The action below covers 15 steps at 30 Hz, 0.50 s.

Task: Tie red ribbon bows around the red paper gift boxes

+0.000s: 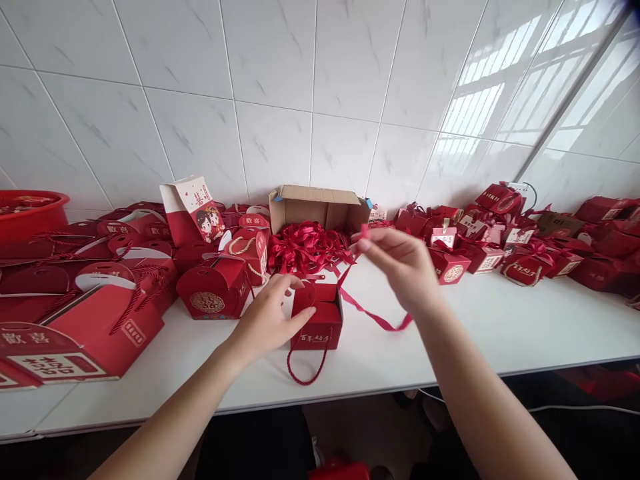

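A small red gift box [320, 323] with a red cord handle stands on the white table [500, 327] in front of me. My left hand [270, 313] rests against its left side, fingers curled round the top edge. My right hand [400, 263] is raised to the right of the box and pinches the end of a red ribbon [373, 313], which trails down in a loop to the box. Behind the box, a cardboard box [317, 207] holds a heap of red ribbons [307, 247].
Flat and folded red gift boxes [85, 300] pile up on the left, with a red basin [30, 210] at the far left. Several finished small red boxes [500, 247] crowd the right along the tiled wall. The table's front edge runs just below my forearms.
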Each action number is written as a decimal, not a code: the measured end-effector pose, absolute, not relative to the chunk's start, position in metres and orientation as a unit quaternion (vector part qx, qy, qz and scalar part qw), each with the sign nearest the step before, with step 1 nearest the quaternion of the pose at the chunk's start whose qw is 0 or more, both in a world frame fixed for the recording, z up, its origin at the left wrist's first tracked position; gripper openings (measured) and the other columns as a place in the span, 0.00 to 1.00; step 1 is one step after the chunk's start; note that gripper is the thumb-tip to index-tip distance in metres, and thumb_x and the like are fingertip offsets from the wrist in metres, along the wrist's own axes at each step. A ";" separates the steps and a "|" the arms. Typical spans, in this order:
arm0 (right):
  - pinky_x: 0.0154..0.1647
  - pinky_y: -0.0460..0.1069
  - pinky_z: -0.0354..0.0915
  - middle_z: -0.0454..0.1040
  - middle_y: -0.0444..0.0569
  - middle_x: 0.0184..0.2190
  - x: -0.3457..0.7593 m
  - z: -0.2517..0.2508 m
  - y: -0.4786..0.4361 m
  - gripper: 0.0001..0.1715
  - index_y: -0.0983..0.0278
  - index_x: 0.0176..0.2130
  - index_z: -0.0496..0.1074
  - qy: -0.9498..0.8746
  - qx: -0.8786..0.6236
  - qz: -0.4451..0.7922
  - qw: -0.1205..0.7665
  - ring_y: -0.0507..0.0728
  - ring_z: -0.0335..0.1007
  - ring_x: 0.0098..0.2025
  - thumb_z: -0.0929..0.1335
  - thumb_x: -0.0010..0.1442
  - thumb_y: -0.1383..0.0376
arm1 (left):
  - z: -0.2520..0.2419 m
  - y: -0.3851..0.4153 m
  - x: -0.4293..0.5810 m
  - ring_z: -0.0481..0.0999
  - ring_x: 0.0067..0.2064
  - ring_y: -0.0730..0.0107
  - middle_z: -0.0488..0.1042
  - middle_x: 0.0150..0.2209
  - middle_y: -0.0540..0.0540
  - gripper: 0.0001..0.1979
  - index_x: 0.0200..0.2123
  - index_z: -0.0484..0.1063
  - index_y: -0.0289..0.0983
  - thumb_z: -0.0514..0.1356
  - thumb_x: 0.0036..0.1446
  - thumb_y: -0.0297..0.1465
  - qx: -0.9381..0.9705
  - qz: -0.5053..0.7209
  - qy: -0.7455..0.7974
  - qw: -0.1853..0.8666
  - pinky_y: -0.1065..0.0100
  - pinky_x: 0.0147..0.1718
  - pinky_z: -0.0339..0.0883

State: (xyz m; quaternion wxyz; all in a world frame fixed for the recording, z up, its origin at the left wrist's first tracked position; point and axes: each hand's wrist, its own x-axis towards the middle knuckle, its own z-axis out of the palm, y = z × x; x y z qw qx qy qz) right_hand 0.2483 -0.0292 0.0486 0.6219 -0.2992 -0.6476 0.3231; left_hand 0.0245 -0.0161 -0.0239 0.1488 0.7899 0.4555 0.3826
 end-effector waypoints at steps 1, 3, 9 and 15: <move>0.37 0.48 0.67 0.76 0.43 0.30 0.252 0.058 -0.036 0.07 0.60 0.34 0.75 -0.632 -0.275 0.306 0.657 0.51 0.72 0.33 0.73 0.54 0.61 | -0.028 -0.018 0.023 0.74 0.43 0.60 0.73 0.42 0.45 0.16 0.42 0.67 0.40 0.63 0.52 0.40 0.780 0.389 0.463 0.160 0.62 0.39 0.71; 0.37 0.48 0.68 0.75 0.41 0.29 0.256 0.074 -0.047 0.07 0.59 0.34 0.75 -0.609 -0.235 0.280 0.704 0.50 0.72 0.31 0.74 0.53 0.61 | -0.033 -0.021 0.023 0.75 0.41 0.61 0.73 0.38 0.46 0.14 0.41 0.67 0.40 0.61 0.53 0.41 0.749 0.419 0.475 0.195 0.65 0.35 0.71; 0.33 0.48 0.65 0.71 0.42 0.24 0.238 0.061 -0.042 0.13 0.62 0.30 0.73 -0.651 -0.326 0.341 0.595 0.50 0.68 0.27 0.69 0.58 0.55 | -0.040 -0.020 0.025 0.77 0.39 0.62 0.74 0.36 0.46 0.14 0.38 0.67 0.39 0.59 0.55 0.43 0.639 0.521 0.472 0.313 0.67 0.31 0.72; 0.53 0.54 0.59 0.73 0.54 0.48 0.208 0.015 -0.017 0.11 0.64 0.24 0.71 -0.696 -0.514 0.281 0.415 0.60 0.67 0.53 0.68 0.56 0.62 | -0.043 -0.021 0.025 0.78 0.37 0.61 0.75 0.42 0.41 0.19 0.40 0.66 0.37 0.59 0.52 0.46 0.597 0.529 0.465 0.383 0.62 0.34 0.74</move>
